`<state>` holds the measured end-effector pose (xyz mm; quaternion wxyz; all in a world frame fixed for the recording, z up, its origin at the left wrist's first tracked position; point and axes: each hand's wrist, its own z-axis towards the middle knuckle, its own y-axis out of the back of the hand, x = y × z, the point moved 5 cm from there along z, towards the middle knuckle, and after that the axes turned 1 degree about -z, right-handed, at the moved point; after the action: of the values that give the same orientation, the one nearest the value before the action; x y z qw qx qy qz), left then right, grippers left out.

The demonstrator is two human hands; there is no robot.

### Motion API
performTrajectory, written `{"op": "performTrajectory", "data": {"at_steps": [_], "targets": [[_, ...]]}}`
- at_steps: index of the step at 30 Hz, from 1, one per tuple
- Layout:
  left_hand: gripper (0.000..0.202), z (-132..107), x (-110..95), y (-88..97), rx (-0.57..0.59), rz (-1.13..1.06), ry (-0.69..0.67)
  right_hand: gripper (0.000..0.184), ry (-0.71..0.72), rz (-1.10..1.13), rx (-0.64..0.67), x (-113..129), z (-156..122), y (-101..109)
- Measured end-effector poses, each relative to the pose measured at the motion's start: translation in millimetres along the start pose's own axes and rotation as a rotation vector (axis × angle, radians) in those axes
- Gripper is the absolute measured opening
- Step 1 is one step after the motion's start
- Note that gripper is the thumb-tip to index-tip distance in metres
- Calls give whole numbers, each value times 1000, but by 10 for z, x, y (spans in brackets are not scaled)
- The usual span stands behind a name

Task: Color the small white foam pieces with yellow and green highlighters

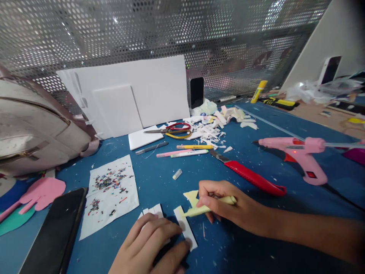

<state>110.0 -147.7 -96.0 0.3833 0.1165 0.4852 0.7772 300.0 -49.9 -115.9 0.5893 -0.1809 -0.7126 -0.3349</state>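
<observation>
My right hand [225, 199] is closed around a pale yellow marker [199, 210], its tip touching the upper end of a narrow white strip [186, 230]. A yellowish patch shows on the strip there. With the thumb and fingertips of my left hand [154, 243], I pin that strip against the blue table. More white strips [155, 210] lie partly under my left fingers. Behind the marker is a pale yellow scrap [191, 197], partly hidden by my right hand. A small clear cap [177, 174] lies farther back.
A red-handled cutter [253, 177], several pens [182, 153], scissors [171, 130] and white scraps [209, 129] lie behind my hands. The pink glue gun [299, 152] is at right. At left are a black phone [54, 232], a speckled white sheet [111, 194] and a bag [37, 125].
</observation>
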Motion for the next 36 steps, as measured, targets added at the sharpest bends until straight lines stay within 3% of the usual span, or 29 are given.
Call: {"op": "performTrajectory", "data": {"at_steps": [4, 10, 15, 20, 24, 28, 32, 36], "targets": [[29, -48, 8, -123, 80, 148, -100, 36, 27, -12, -16, 26, -2, 10], [30, -75, 5, -101, 101, 180, -153, 44, 9, 74, 42, 6, -10, -15], [31, -61, -9, -93, 86, 165, -118, 40, 45, 29, -31, 17, 3, 23], [28, -74, -10, -107, 13, 137, -86, 45, 26, 99, 69, 5, 1, -27], [27, -81, -15, -117, -9, 124, -61, 40, 48, 47, -16, 11, 11, 16], [27, -79, -11, -100, 17, 133, -76, 48, 31, 116, 56, -2, 9, -22], [28, -67, 11, -88, 99, 175, -116, 43, 37, 67, -30, 6, -10, 15], [27, -48, -7, -79, 56, 154, -108, 48, 15, 105, 26, 6, -10, -13]]}}
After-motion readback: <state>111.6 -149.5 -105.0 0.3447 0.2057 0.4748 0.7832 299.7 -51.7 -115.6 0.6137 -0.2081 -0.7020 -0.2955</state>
